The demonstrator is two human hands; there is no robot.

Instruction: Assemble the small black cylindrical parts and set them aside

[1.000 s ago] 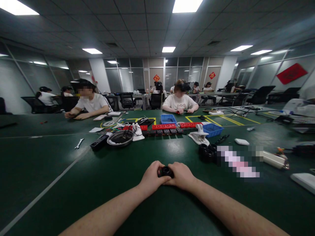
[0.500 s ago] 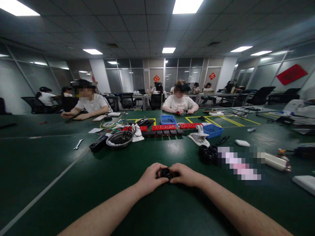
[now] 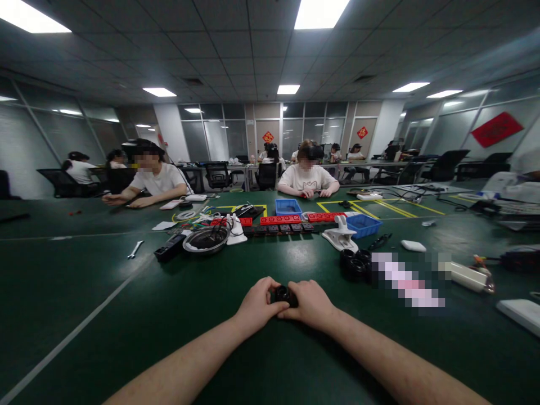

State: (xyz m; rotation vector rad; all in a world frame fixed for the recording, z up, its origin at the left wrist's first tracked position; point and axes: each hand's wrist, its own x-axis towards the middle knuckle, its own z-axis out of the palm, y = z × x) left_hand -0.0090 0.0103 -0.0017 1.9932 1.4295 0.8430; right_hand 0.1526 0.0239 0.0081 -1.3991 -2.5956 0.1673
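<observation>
Between my two hands is a small black round part with a ring-like opening facing up; its exact kind does not show. My left hand grips it from the left, thumb at the near side and fingers curled behind. From the right, my right hand closes on the same part, its thumb touching the left thumb. The fingers cover much of the part. Several black round pieces of a similar look stand on the green table to the right.
Ahead lie red socket strips, blue trays, a white clip stand and a metal bowl beside cables. A wrench is at left, a cream cylinder at right. Two co-workers sit across the table.
My right hand has shifted left and closed further around the black part. The thumbs now meet at its near side. The view has moved slightly.
</observation>
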